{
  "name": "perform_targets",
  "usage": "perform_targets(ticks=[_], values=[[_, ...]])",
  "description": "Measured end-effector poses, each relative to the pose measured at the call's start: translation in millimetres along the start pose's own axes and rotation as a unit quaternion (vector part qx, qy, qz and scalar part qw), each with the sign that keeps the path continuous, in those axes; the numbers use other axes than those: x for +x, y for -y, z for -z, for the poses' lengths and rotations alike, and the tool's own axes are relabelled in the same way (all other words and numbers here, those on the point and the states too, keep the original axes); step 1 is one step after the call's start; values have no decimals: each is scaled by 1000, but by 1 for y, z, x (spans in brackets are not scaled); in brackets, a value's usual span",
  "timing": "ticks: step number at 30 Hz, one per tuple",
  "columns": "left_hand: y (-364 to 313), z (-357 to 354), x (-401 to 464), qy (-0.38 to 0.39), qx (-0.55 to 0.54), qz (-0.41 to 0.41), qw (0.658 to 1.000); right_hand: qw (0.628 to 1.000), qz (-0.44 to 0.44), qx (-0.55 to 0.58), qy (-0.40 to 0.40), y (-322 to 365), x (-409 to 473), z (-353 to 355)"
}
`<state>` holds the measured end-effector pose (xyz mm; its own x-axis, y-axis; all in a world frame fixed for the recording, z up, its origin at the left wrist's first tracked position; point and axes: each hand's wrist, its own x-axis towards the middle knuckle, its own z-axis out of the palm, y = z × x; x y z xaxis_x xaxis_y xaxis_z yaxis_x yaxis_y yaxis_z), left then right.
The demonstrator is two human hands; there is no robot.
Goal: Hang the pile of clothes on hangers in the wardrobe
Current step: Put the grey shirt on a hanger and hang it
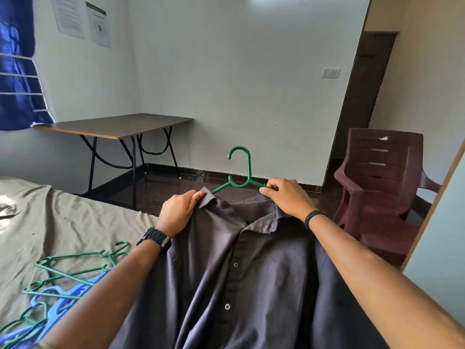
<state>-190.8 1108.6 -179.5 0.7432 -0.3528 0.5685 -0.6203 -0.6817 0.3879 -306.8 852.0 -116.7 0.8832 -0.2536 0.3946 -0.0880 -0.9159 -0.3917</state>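
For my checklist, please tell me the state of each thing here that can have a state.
Shirt: buttoned, hanging on green hanger.
Green hanger: inside shirt collar, hook upright.
Left hand: pinching collar.
Right hand: gripping hanger arm and collar.
Spare hangers: lying on bed.
Chair: unoccupied.

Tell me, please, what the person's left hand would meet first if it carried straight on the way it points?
Probably the green hanger. The left hand, pinching the dark shirt's collar, points up and right toward the hanger's exposed left arm just beyond its fingertips, though depth is uncertain.
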Motion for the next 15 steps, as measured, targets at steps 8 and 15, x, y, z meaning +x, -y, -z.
perform_targets(ticks=[8, 15], values=[[22, -24, 8, 218, -56, 189, 956, 984, -84, 13, 158, -10, 0, -25], [60, -77, -5, 296, 42, 215, 930, 862, -166, 273, 393, -57, -10, -67]])
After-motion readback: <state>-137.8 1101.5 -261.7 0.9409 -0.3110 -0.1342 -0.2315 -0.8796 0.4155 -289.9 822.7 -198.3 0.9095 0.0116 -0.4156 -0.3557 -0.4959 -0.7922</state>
